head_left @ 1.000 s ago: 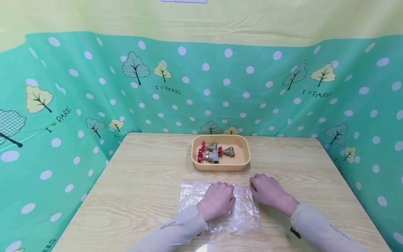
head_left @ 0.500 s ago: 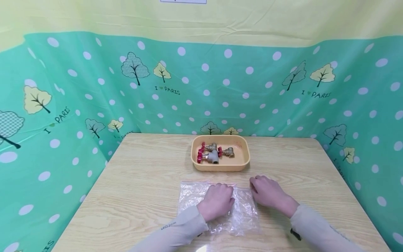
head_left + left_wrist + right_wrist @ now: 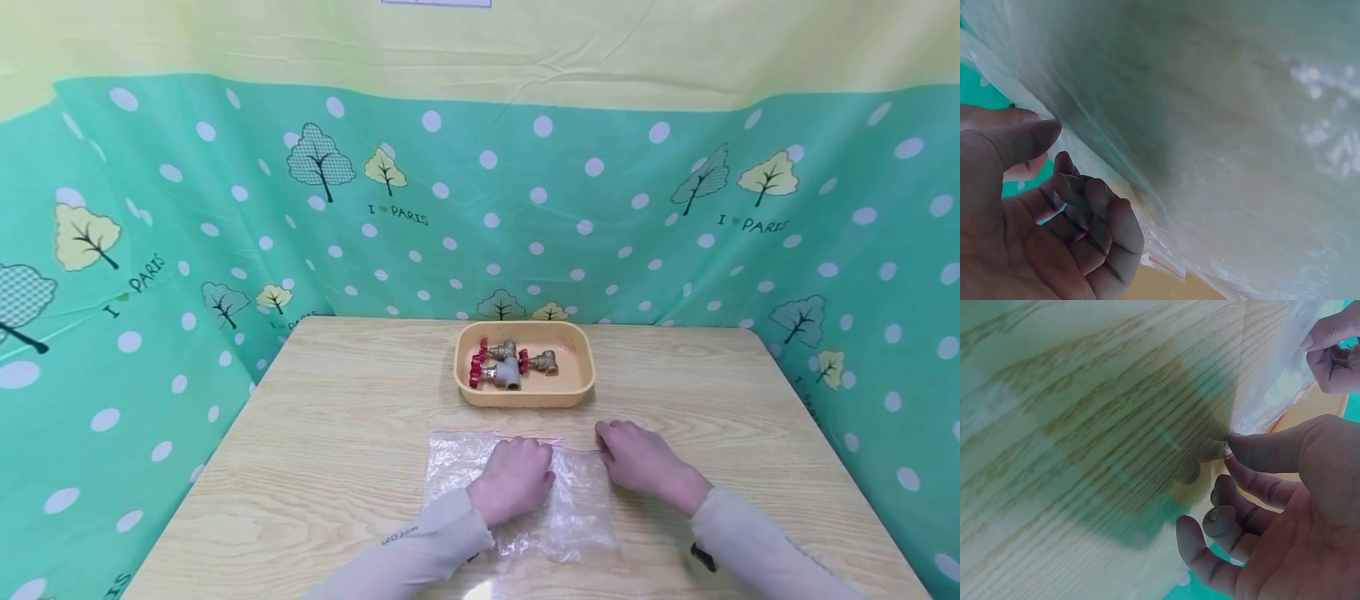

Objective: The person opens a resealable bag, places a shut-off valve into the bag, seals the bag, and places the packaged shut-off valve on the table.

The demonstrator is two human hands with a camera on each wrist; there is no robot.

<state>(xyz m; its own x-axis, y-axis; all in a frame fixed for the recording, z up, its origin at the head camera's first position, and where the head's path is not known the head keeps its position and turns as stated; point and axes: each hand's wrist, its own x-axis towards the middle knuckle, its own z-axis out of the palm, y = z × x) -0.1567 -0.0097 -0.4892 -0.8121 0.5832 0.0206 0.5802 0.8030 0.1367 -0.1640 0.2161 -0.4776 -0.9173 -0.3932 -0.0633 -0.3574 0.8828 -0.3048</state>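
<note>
A clear zip-lock bag (image 3: pixel 588 492) with a red line along its top edge lies on the table. My left hand (image 3: pixel 513 479) pinches that top edge around its middle, fingers curled, as the right wrist view shows too. At the bag's right corner my right hand (image 3: pixel 641 457) pinches the edge between thumb (image 3: pixel 1266 447) and forefinger, its other fingers loosely bent. Another clear bag (image 3: pixel 453 458) with a red line shows under and left of my left hand; how many bags lie there I cannot tell.
Beyond the bags stands a beige plastic tray (image 3: pixel 525 400) holding several metal valves (image 3: pixel 508 373) with red handles. The wooden table (image 3: pixel 337 417) is bounded by a green dotted curtain (image 3: pixel 420 250) at the back and sides.
My left hand has shifted slightly left along the bag's edge, and the bag's right part looks smoother. My right hand has hardly moved.
</note>
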